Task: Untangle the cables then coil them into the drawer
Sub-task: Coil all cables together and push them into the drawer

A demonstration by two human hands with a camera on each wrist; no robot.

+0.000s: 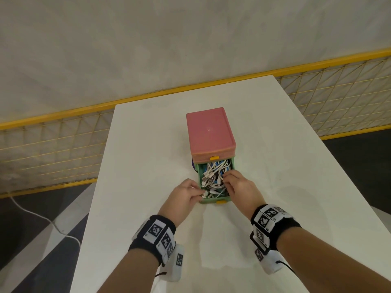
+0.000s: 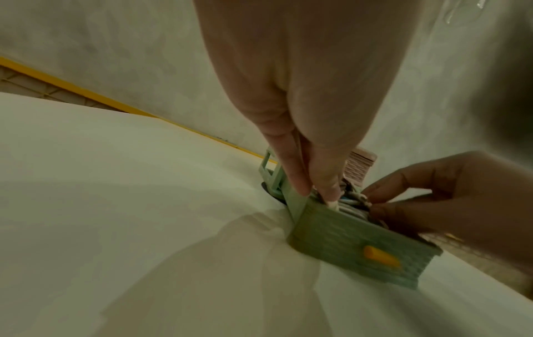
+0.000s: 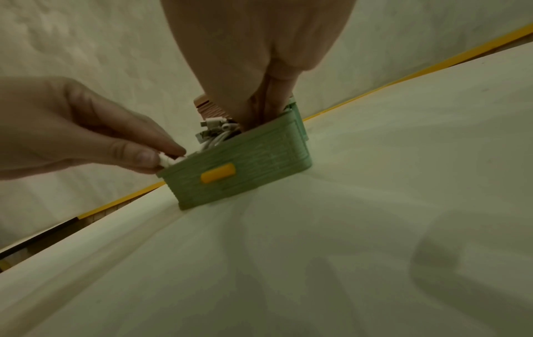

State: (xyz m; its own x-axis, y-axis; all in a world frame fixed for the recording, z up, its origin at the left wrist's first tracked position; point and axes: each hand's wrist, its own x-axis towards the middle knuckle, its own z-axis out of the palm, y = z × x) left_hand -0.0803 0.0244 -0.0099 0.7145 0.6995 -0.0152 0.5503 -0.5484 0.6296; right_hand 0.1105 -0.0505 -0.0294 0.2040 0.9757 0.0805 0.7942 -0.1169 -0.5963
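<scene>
A small cabinet with a pink top (image 1: 209, 132) stands mid-table. Its green drawer (image 1: 209, 200) is pulled out toward me and holds a tangle of white and blue cables (image 1: 213, 174). My left hand (image 1: 198, 192) is at the drawer's front left corner and pinches a white cable plug (image 3: 168, 160) between thumb and forefinger. My right hand (image 1: 225, 178) reaches into the drawer from the right, its fingers curled on the cables (image 2: 353, 198). The right wrist view shows the right hand (image 3: 259, 116) going down behind the drawer front (image 3: 259, 155), so its fingertips are hidden.
The white table (image 1: 148, 144) runs away from me, with edges close on the left and right. A yellow mesh fence (image 1: 53, 144) stands beyond it. A white cord (image 1: 42, 218) lies on the floor at the left. Something purple (image 1: 193, 164) peeks from under the cabinet.
</scene>
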